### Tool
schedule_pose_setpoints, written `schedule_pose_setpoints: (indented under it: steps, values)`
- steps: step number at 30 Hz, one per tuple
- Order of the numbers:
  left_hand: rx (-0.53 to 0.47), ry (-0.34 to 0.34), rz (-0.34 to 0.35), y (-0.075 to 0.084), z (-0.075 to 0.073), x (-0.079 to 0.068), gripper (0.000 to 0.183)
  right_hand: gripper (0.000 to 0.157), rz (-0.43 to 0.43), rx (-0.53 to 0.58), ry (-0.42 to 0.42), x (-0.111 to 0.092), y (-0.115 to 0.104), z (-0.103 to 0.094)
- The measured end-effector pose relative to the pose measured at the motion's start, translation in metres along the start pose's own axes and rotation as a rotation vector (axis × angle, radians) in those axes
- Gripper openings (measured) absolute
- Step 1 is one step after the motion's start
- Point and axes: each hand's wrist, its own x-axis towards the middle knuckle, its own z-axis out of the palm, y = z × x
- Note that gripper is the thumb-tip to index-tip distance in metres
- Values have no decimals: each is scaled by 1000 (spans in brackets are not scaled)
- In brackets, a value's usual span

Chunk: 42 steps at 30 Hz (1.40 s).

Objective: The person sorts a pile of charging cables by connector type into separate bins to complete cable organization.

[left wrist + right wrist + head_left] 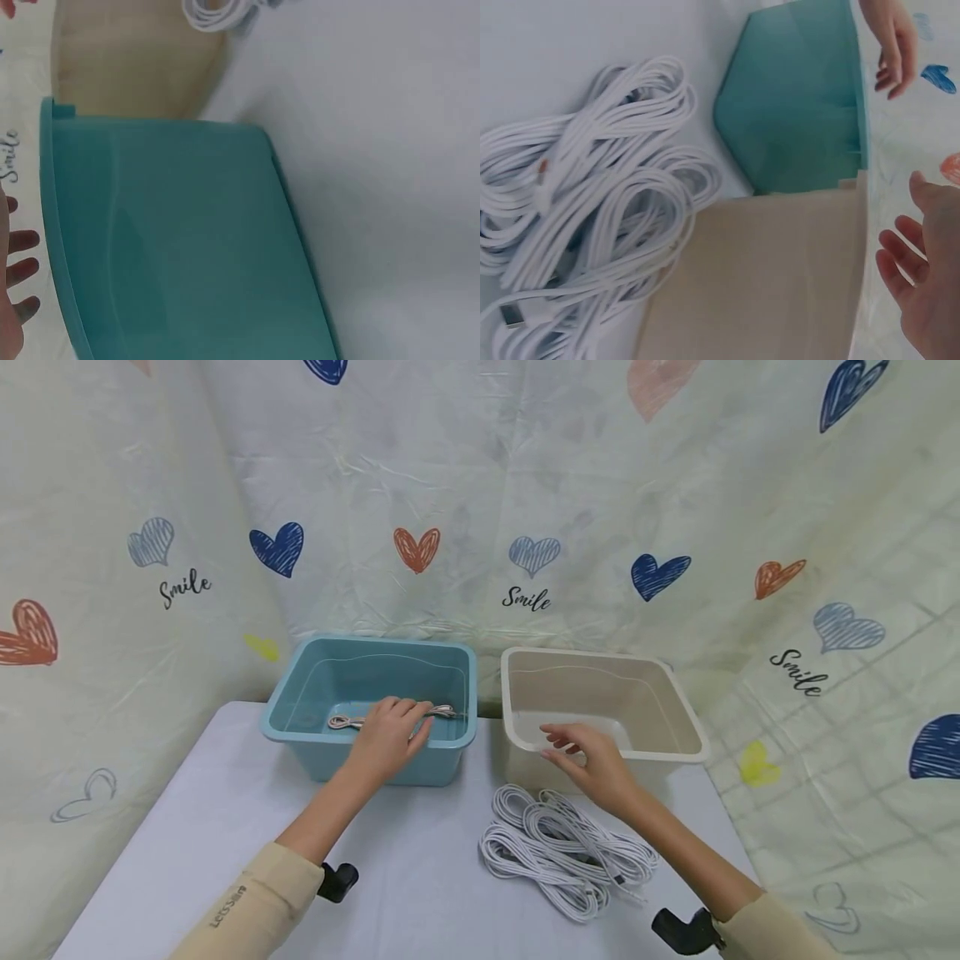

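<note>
My left hand [390,735] hovers over the front rim of a teal-blue plastic bin [431,764], its fingers loosely spread. Inside that bin lies a bundled white cable [341,722], partly hidden behind the hand. Over the front rim of a beige bin [585,681] is my right hand [596,764], with relaxed, slightly bent fingers and nothing held. The right wrist view shows the same right hand [934,262] beside the rim. Several coiled white cables [555,847] lie heaped on the table in front of the beige bin; a USB plug [512,315] shows among them.
Both bins stand side by side at the back of a table with a white cloth [420,877]. A curtain printed with hearts [450,460] hangs right behind them and along both sides. Dark camera mounts [339,882] sit on the wrists.
</note>
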Motion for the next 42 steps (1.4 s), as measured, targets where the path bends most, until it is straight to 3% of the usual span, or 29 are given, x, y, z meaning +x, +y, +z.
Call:
schedule_pose_setpoints:
  steps: [15, 29, 42]
  values:
    - [-27, 46, 146, 34, 29, 31, 23, 42, -1, -36, -31, -61, 22, 2]
    - [-70, -21, 168, 53, 51, 47, 28, 46, 68, -20, -87, -104, 49, 13]
    - [-68, -167, 180, 63, 71, 56, 35, 53, 241, 19, -241, -132, 65, 31]
